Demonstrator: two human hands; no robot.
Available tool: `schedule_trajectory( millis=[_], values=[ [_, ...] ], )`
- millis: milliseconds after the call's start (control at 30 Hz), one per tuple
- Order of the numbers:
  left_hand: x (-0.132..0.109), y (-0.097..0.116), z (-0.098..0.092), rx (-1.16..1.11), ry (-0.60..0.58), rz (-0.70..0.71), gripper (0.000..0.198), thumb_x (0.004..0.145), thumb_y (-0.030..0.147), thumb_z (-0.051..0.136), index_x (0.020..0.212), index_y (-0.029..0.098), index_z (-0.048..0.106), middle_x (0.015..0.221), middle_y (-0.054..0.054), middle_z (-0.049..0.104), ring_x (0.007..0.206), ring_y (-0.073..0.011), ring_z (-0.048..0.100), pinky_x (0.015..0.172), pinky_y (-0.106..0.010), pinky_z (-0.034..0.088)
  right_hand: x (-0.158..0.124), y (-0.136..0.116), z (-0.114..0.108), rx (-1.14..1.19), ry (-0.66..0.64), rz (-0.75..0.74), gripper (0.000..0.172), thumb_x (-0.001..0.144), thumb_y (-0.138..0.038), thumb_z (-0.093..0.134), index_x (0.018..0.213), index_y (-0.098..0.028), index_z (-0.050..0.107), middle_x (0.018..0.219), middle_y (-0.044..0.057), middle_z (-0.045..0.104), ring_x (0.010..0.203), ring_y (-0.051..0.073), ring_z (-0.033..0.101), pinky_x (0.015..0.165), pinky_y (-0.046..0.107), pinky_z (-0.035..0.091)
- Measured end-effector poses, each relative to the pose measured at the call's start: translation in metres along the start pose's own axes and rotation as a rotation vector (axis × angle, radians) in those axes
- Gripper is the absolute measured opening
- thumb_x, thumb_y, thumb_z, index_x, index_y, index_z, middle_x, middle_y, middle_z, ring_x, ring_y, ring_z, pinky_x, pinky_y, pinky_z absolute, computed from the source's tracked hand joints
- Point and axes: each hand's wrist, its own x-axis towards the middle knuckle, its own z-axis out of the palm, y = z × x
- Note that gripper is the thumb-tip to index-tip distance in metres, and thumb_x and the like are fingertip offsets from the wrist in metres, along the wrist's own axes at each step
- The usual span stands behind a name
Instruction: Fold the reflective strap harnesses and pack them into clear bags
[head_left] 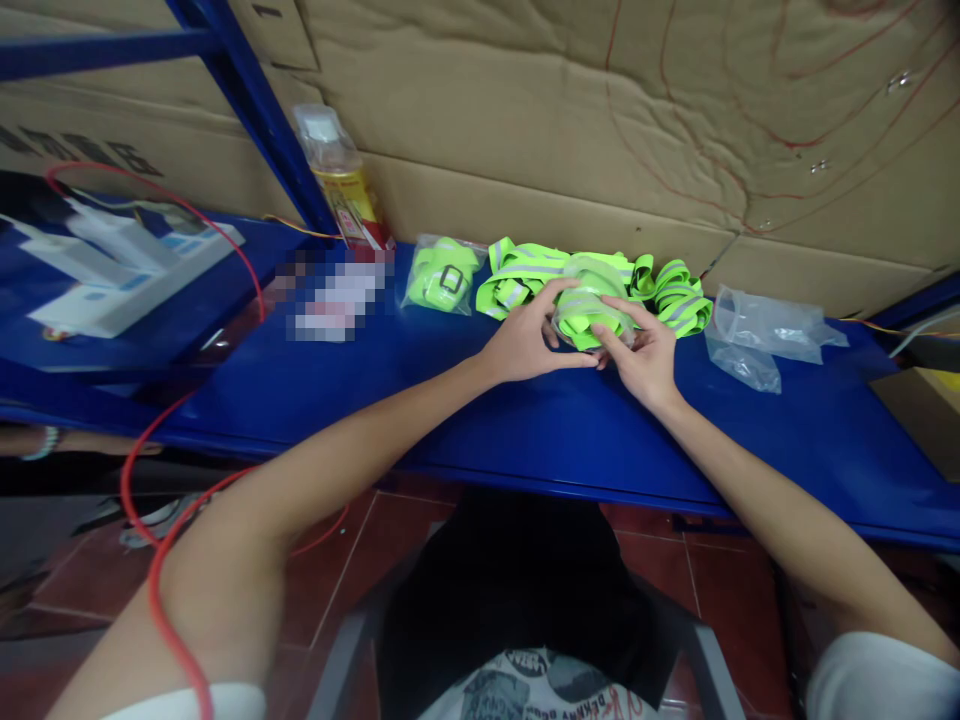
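Observation:
Between both hands is a neon-green reflective strap (592, 312), bundled up in a clear plastic bag. My left hand (525, 335) curls round its left side, with thumb and fingers against the bag. On the right side my right hand (646, 350) grips the same bundle, its thumb across the front. Behind it lie loose neon-green straps (529, 262) with grey reflective stripes, and a coiled strap (681, 298) sits just to the right. Another bagged strap (444, 275) with a black buckle rests to the left.
Clear plastic bags (772, 325) lie on the blue table (570, 430) at right. A spray can (349, 195) stands back left, near a white power strip (150, 280). A red hose (154, 590) loops at left. A cardboard box (919, 415) is far right. Another person's wrist (90, 440) shows at left.

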Motion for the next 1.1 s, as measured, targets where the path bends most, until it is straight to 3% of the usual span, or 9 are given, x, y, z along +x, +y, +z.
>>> schedule_trajectory(
  millis=[167,300,400,533,700,833,900,1033,1100],
  values=[
    [0.001,-0.006,-0.001,0.032,0.049,0.041,0.054,0.086,0.040,0.087,0.134,0.023,0.071,0.085,0.001,0.075,0.067,-0.0146,0.066,0.070,-0.030,0.055,-0.002,0.000,0.000,-0.002,-0.051,0.000,0.069,0.080,-0.069,0.088,0.135,-0.030,0.075,0.085,0.003,0.082,0.063,0.026,0.078,0.055,0.041,0.065],
    [0.003,-0.006,0.000,0.083,0.101,0.044,0.049,0.085,0.031,0.084,0.133,0.022,0.076,0.086,0.000,0.078,0.061,-0.0127,0.060,0.067,-0.029,0.053,-0.002,0.004,-0.002,-0.015,-0.080,-0.044,0.072,0.078,-0.065,0.092,0.139,-0.031,0.074,0.118,0.006,0.083,0.070,0.024,0.079,0.060,0.042,0.068],
    [0.003,-0.004,-0.001,0.127,0.133,0.037,0.045,0.086,0.032,0.084,0.130,0.023,0.080,0.098,-0.003,0.084,0.061,-0.0121,0.058,0.066,-0.029,0.053,-0.003,0.005,-0.006,-0.061,-0.078,-0.073,0.069,0.082,-0.065,0.089,0.140,-0.031,0.074,0.134,0.007,0.079,0.083,0.027,0.082,0.078,0.049,0.072],
    [0.000,-0.001,-0.002,0.200,0.139,0.059,0.044,0.090,0.040,0.083,0.131,0.028,0.082,0.105,-0.003,0.086,0.062,-0.0132,0.063,0.073,-0.032,0.058,-0.004,0.004,-0.011,-0.180,-0.046,-0.138,0.067,0.085,-0.066,0.086,0.141,-0.030,0.077,0.142,0.008,0.076,0.105,0.034,0.080,0.095,0.056,0.069],
    [-0.004,0.004,-0.004,0.310,0.155,0.096,0.046,0.092,0.045,0.081,0.136,0.030,0.080,0.083,0.000,0.083,0.062,-0.0158,0.067,0.078,-0.033,0.060,-0.007,0.000,-0.014,-0.250,-0.031,-0.215,0.061,0.091,-0.061,0.082,0.143,-0.030,0.076,0.145,0.007,0.075,0.112,0.035,0.078,0.094,0.054,0.069],
    [-0.003,0.005,-0.005,0.381,0.150,0.131,0.048,0.096,0.047,0.075,0.141,0.030,0.078,0.090,-0.002,0.085,0.067,-0.0166,0.071,0.079,-0.032,0.058,-0.004,0.004,-0.015,-0.246,-0.010,-0.177,0.064,0.088,-0.063,0.084,0.143,-0.032,0.076,0.142,0.006,0.076,0.108,0.034,0.079,0.097,0.055,0.069],
    [-0.002,0.001,-0.006,0.398,0.110,0.122,0.049,0.097,0.046,0.073,0.143,0.029,0.077,0.093,-0.003,0.085,0.070,-0.0178,0.073,0.080,-0.032,0.058,0.001,0.011,-0.015,-0.197,-0.029,-0.119,0.070,0.084,-0.066,0.087,0.144,-0.032,0.074,0.138,0.006,0.078,0.099,0.033,0.082,0.091,0.055,0.071],
    [-0.001,-0.002,-0.006,0.407,0.016,0.121,0.052,0.099,0.037,0.068,0.149,0.025,0.072,0.078,-0.001,0.081,0.067,-0.0184,0.072,0.075,-0.031,0.055,0.008,0.020,-0.016,-0.154,-0.035,-0.072,0.072,0.084,-0.063,0.087,0.147,-0.032,0.070,0.130,0.007,0.080,0.073,0.026,0.080,0.075,0.050,0.072],
    [-0.002,0.002,-0.005,0.402,0.029,0.141,0.051,0.101,0.034,0.063,0.150,0.022,0.072,0.074,-0.002,0.079,0.065,-0.0181,0.071,0.071,-0.030,0.054,0.006,0.016,-0.017,-0.184,0.022,-0.111,0.068,0.087,-0.061,0.085,0.146,-0.031,0.071,0.131,0.008,0.080,0.073,0.025,0.079,0.074,0.049,0.072]
  ],
)
